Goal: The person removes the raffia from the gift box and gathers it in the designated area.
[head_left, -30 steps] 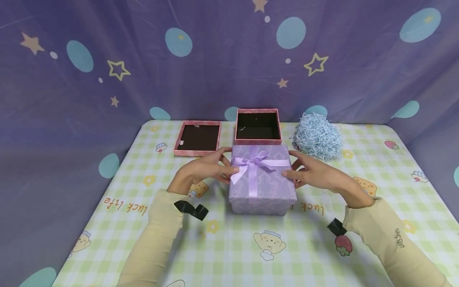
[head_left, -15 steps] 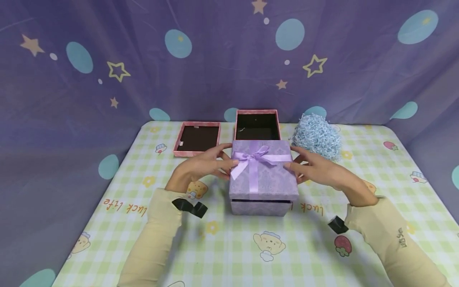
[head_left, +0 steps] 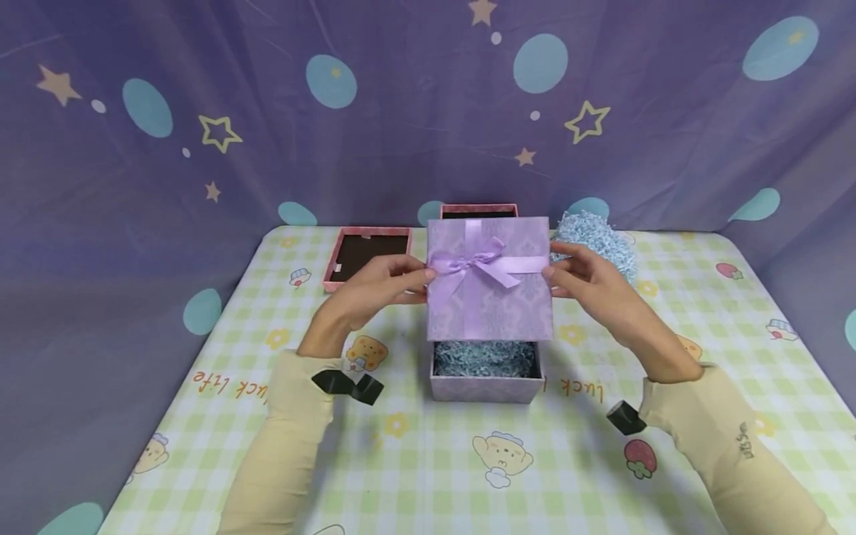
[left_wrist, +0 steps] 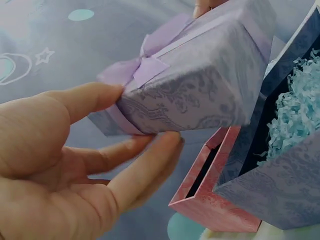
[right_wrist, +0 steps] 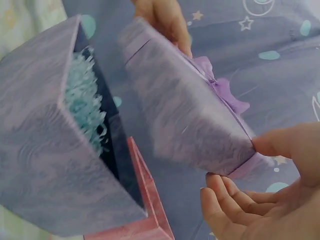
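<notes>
Both hands hold a lavender patterned box lid (head_left: pixel 491 308) with a ribbon bow (head_left: pixel 476 264), raised and tilted above its box. My left hand (head_left: pixel 374 286) pinches the lid's left side, thumb on the top edge and fingers beneath the rim, as the left wrist view shows. On the opposite side my right hand (head_left: pixel 595 286) grips it the same way, seen in the right wrist view with the lid (right_wrist: pixel 185 110). Below stands the matching purple box base (head_left: pixel 487 389), holding blue shredded paper (head_left: pixel 484 358); the lid hides its rear part in the head view.
Behind the lid, a pink box (head_left: pixel 478 209) is mostly hidden. An upturned pink lid (head_left: pixel 337 284) with a dark inside lies at the back left. To the back right sits a heap of blue shredded paper (head_left: pixel 605 241). A checked cloth (head_left: pixel 428 475) covers the table.
The purple lid has come up off its base and moved upward and back, tilting to show the blue shred inside. Both hands rose with it, and the lid now covers most of the pink box.
</notes>
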Demonstrator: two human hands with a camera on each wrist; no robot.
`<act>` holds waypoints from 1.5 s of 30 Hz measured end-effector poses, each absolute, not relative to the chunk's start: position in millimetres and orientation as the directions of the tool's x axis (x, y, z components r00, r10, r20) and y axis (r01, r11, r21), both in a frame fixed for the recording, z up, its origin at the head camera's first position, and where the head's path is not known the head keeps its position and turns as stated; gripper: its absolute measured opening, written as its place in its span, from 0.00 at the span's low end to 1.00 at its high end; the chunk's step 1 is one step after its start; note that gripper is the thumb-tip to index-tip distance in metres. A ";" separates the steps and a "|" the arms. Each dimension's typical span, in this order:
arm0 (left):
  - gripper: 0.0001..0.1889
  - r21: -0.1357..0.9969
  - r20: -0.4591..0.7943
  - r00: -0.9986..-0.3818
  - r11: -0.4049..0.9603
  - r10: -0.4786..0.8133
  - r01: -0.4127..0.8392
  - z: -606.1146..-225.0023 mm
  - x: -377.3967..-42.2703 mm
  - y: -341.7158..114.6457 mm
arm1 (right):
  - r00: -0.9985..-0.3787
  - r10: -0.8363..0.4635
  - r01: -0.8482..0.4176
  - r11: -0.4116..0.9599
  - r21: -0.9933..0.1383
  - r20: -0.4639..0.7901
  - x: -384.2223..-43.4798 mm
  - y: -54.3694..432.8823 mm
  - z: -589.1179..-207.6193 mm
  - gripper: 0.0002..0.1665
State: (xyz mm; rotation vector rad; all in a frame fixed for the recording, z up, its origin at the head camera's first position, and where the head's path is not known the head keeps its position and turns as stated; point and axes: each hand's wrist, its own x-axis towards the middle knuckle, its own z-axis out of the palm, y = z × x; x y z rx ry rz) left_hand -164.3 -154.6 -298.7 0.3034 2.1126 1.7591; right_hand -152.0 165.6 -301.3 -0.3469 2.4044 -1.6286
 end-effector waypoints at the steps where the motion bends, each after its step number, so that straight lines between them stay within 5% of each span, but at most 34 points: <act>1: 0.17 0.981 -0.118 -0.914 0.190 0.389 -0.046 -298.1 -164.1 -155.2 | -0.951 -0.307 -0.067 0.342 -0.937 -0.045 -151.4 165.3 -299.8 0.36; 5: 0.18 0.969 -0.024 -0.943 0.239 0.331 0.059 -294.5 -162.7 -157.5 | -0.958 -0.287 -0.124 0.328 -0.937 0.026 -149.2 163.3 -296.8 0.30; 10: 0.22 0.939 0.037 -0.972 0.323 0.234 0.114 -292.0 -162.4 -158.0 | -0.937 -0.229 -0.337 0.379 -0.862 0.265 -149.0 154.2 -300.4 0.28; 16: 0.24 0.988 0.125 -0.960 0.060 0.251 0.144 -296.5 -163.3 -159.6 | -0.873 -0.182 -0.480 0.485 -0.731 0.453 -150.1 141.8 -311.5 0.28; 20: 0.23 0.995 0.094 -0.953 -0.049 0.287 0.083 -297.9 -163.0 -166.6 | -0.884 -0.210 -0.467 0.419 -0.778 0.417 -150.2 138.6 -316.4 0.28; 30: 0.25 0.999 0.029 -0.943 -0.031 0.333 0.020 -297.8 -163.7 -195.2 | -0.952 -0.213 -0.255 0.157 -0.954 0.219 -145.4 121.2 -313.5 0.19; 38: 0.26 0.996 -0.068 -0.965 0.066 0.254 -0.053 -299.5 -163.2 -211.4 | -0.961 -0.260 -0.111 0.063 -0.992 0.091 -142.6 96.2 -312.1 0.31; 45: 0.27 0.995 -0.074 -0.978 0.079 0.193 -0.059 -305.9 -157.1 -232.0 | -0.948 -0.315 -0.058 0.057 -0.997 0.037 -140.8 72.6 -318.4 0.31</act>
